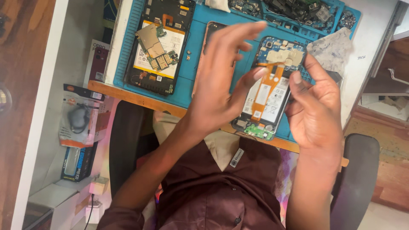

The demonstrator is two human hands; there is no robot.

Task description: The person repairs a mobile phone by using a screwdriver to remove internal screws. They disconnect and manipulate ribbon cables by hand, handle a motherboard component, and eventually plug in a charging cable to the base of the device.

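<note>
Over the worktop [128, 96] and its blue mat [196, 76], beside another opened phone [159, 47], the right hand [315, 115] cradles an open phone [268, 91] steady from beneath, fingers curled round it, while the left hand [221, 89], fingers spread, thumb-presses its orange flex [266, 85].

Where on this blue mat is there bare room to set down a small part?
The bare strip of blue mat between the opened phone on the left and the opened phone in the hands is free, apart from tiny screws. The tray compartments along the far edge are crowded with parts. The left hand and right hand cover the rest.
</note>
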